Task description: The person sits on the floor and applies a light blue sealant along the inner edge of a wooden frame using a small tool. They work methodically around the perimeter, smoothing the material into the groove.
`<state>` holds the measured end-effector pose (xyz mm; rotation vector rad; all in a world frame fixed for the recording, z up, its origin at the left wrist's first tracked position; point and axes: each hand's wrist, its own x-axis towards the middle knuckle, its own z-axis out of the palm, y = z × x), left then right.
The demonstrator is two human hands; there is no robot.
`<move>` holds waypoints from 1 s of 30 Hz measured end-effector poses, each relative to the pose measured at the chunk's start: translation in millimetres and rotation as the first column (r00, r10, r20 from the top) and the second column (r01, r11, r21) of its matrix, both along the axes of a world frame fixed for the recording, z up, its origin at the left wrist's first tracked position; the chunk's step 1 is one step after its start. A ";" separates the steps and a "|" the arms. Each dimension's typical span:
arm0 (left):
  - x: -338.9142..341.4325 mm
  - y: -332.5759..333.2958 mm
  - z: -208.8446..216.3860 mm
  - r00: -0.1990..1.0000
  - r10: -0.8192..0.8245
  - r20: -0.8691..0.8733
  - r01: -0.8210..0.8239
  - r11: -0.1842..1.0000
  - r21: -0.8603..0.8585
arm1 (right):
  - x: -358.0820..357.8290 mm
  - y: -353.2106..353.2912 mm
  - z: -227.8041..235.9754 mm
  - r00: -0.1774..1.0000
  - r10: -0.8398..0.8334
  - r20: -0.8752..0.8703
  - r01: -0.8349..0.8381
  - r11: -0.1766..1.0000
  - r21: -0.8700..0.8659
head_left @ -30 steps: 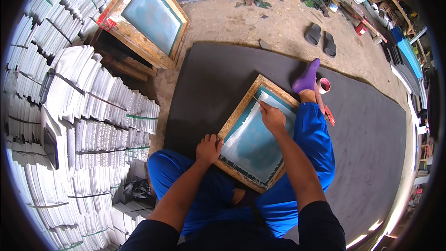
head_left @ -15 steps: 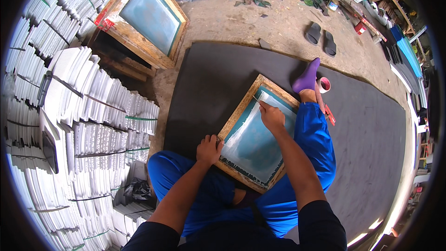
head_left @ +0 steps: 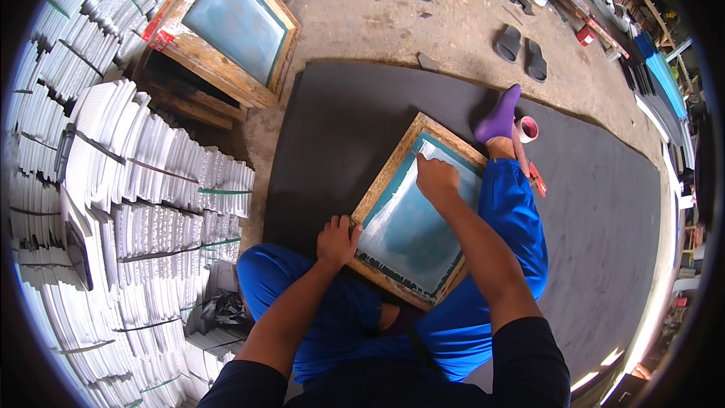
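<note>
Our right hand point(head_left: 436, 178) rests on the pale mesh near the far corner of the wooden screen frame point(head_left: 389, 181), fingers curled together, seemingly pressing or pinching something small; we cannot tell what. Our left hand point(head_left: 337, 239) grips the frame's near left edge, fingers wrapped over the wood. The frame lies tilted across our blue-trousered legs, its long axis running from our lap away toward the purple sock point(head_left: 498, 117), so the right hand reaches further along it while the left steadies the near end. The mesh looks smooth, teal fading to white; the wood is rough and unpainted. It all sits on a dark mat point(head_left: 604, 204), a tape roll point(head_left: 527, 129) beside the foot, stacked white sheets point(head_left: 113, 181) off its left edge.
</note>
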<state>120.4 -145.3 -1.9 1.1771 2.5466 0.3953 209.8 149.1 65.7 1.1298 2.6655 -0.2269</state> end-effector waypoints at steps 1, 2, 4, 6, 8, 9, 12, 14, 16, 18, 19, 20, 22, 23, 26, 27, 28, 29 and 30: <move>0.1 0.6 0.0 1.000 -0.001 0.002 0.001 1.000 0.006 | 2.1 1.8 -3.9 0.998 -0.019 -0.064 0.016 0.999 -0.047; 0.5 0.9 -0.3 1.000 -0.002 0.005 0.002 1.000 0.012 | 6.0 5.0 -8.5 0.991 -0.041 -0.126 0.029 0.995 -0.095; -0.1 1.8 -1.0 1.000 -0.001 0.001 0.001 1.000 0.001 | 18.3 17.7 -23.4 0.955 -0.084 -0.284 0.030 0.981 -0.192; -0.5 6.7 2.2 1.000 -0.008 0.006 0.008 1.000 -0.007 | 35.5 31.3 -47.6 0.876 -0.135 -0.464 -0.005 0.957 -0.290; -2.0 0.0 5.6 1.000 0.013 0.019 -0.012 0.999 -0.039 | 24.9 9.3 -25.4 0.955 -0.125 -0.269 0.061 0.971 -0.232; -2.5 -3.6 5.4 1.000 0.017 0.013 -0.017 0.999 -0.035 | 22.8 0.0 -14.5 0.978 -0.124 -0.165 0.091 0.977 -0.193; -1.4 5.3 3.1 1.000 0.002 0.004 -0.002 1.000 -0.003 | 37.7 12.2 -54.9 0.870 -0.166 -0.463 0.080 0.977 -0.199; 0.5 8.9 3.6 1.000 -0.006 0.003 0.006 1.000 0.009 | 45.1 28.4 -75.8 0.784 -0.292 -0.548 0.041 0.905 -0.424; -1.8 -0.5 0.9 1.000 0.008 -0.008 -0.008 1.000 0.006 | 38.5 21.8 -70.6 0.705 -0.522 -0.480 0.037 0.703 -0.710; -2.6 -10.2 1.4 1.000 0.022 -0.008 -0.022 1.000 -0.005 | 32.6 11.9 -60.9 0.624 -0.756 -0.198 0.083 0.316 -0.945; -1.9 -4.1 5.6 1.000 0.008 -0.003 -0.008 1.000 0.003 | 34.9 18.3 -76.6 0.587 -0.646 -0.488 0.001 0.604 -0.797; 0.5 11.2 9.3 1.000 -0.023 0.007 0.023 1.000 0.022 | 46.3 33.2 -110.2 0.524 -0.448 -0.724 -0.040 0.836 -0.547; -0.1 5.8 7.2 1.000 -0.013 0.016 0.012 1.000 0.026 | 36.2 24.0 -105.7 0.526 -0.409 -0.746 -0.054 0.859 -0.509; -0.9 3.8 6.1 1.000 -0.010 0.021 0.010 1.000 0.029 | 39.1 27.2 -99.7 0.574 -0.589 -0.568 0.003 0.695 -0.719; -1.6 -7.2 2.0 1.000 0.007 0.003 -0.007 0.999 0.034 | 24.9 28.1 -42.9 0.554 -0.832 -0.007 0.166 0.119 -0.979; -1.2 -4.1 1.9 1.000 0.005 0.007 -0.005 1.000 0.027 | 25.2 32.4 -32.8 0.502 -0.849 0.163 0.205 -0.066 -0.977; -1.2 -1.9 1.9 1.000 0.004 0.010 -0.005 1.000 0.019 | 27.3 32.6 -36.3 0.548 -0.835 0.045 0.202 0.080 -0.976; -1.2 -0.1 1.7 1.000 0.004 0.013 -0.004 1.000 0.011 | 30.1 30.2 -44.2 0.594 -0.802 -0.068 0.193 0.224 -0.955; -1.2 2.4 1.2 1.000 -0.004 0.014 0.004 1.000 0.016 | 33.9 27.4 -48.9 0.636 -0.751 -0.177 0.176 0.364 -0.915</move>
